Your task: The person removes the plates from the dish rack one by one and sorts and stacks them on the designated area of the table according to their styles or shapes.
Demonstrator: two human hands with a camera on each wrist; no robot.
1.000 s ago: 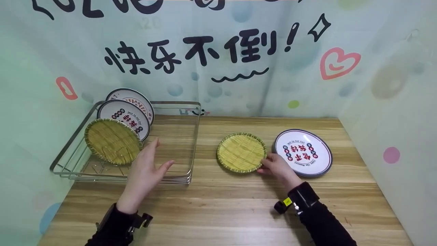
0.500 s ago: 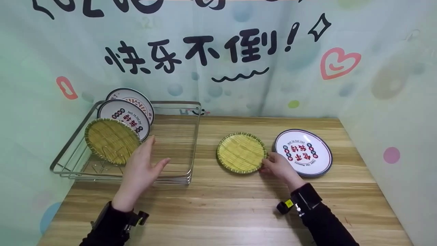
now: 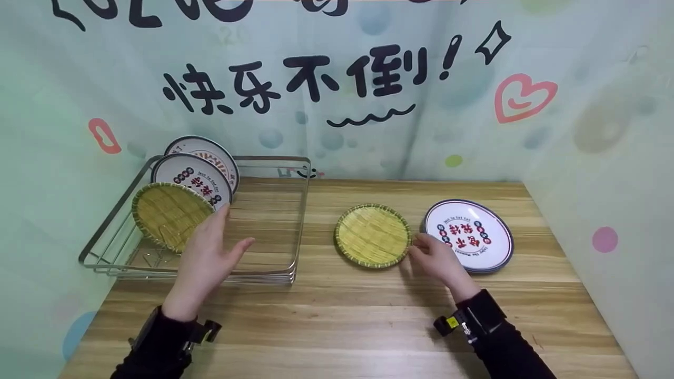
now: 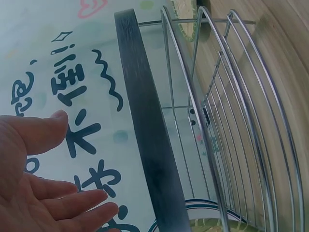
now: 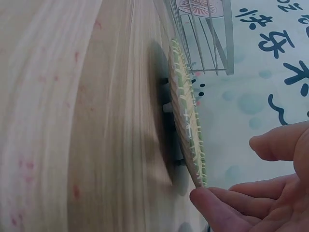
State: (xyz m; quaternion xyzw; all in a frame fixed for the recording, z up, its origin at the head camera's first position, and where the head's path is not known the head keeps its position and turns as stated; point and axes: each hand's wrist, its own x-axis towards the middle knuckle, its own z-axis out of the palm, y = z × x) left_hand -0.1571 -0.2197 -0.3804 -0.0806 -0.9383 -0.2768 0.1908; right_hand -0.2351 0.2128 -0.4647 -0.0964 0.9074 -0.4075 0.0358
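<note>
Midway along the wood-grained table (image 3: 342, 326): round yellow-green woven-look plate (image 3: 373, 236), lying face up. Face finely streaked, rim darker green, crossed by pale stitches. Edge-on from the right wrist: small feet beneath. Right hand (image 3: 436, 260) at its right edge, fingers loosely extended, thumb apart, one fingertip at the rim; touching or not, cannot tell. Just right, round white dark-rimmed plates (image 3: 467, 229) stacked, red lettering on top. Left hand (image 3: 202, 258): fingers straight, thumb spread, before the rectangular silver wire basket (image 3: 274, 158). Leaning inside, a second woven-look plate (image 3: 168, 213), two white lettered plates (image 3: 190, 166) behind.
</note>
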